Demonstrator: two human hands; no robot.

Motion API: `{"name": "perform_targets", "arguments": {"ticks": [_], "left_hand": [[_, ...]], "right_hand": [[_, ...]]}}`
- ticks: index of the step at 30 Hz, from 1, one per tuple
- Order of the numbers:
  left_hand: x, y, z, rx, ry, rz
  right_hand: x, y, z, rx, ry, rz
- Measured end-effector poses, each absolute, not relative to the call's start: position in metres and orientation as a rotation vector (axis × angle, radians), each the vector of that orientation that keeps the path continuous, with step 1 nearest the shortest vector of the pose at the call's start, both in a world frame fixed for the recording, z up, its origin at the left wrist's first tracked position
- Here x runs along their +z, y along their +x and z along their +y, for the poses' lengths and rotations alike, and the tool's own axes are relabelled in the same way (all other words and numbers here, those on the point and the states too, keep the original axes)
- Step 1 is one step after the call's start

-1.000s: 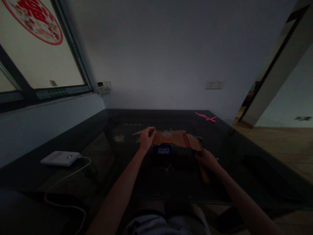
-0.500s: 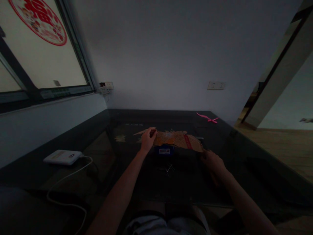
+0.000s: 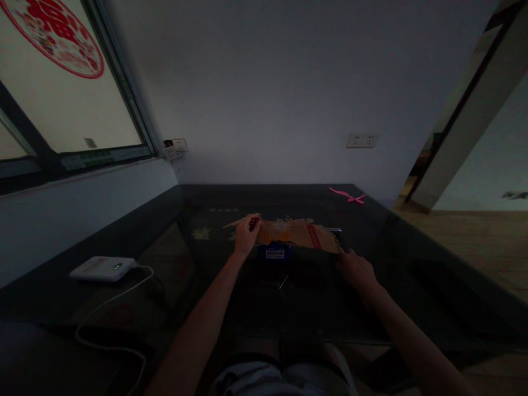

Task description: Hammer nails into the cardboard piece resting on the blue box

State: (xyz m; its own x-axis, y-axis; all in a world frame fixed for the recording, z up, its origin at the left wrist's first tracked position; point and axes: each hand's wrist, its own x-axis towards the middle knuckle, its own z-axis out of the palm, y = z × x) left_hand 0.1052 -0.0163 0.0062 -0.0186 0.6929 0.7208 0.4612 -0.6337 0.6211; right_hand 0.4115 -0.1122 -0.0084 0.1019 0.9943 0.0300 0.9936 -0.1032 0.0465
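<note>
Well apart: left hand [image 3: 246, 236] pinching cardboard [image 3: 299, 233], right hand [image 3: 358, 269] by right edge, grip unclear.

Blue box [image 3: 274, 253] partly behind cardboard [image 3: 297, 233]

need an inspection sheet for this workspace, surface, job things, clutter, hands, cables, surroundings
Surface: dark, glossy table.
Job's things: torn-edged cardboard with a red band; blue box beneath, contact unclear; shiny metal piece behind the cardboard's right end.
Clutter: white device, pink strip.
Hands: left hand grips cardboard near its left end; right hand at the right end, grip too dark to tell.
Cables: white cable from the device.
Surroundings: pale wall, wall sockets, window; dim light.
</note>
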Motion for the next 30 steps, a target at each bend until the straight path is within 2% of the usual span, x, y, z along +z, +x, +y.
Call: {"name": "perform_targets", "arguments": {"ticks": [21, 24, 30], "left_hand": [[0.003, 0.105, -0.014, 1.663, 2.052, 1.235], [0.002, 0.105, -0.014, 1.648, 2.046, 1.245], [0.004, 0.107, -0.017, 1.631, 2.046, 1.204]], "right_hand": [[-0.015, 0.441, -0.1, -0.157, 2.541, 2.251], [-0.014, 0.45, -0.096, -0.435, 2.723, 2.379], [0.002, 0.453, -0.1, -1.57, 3.121, 2.279]]}}
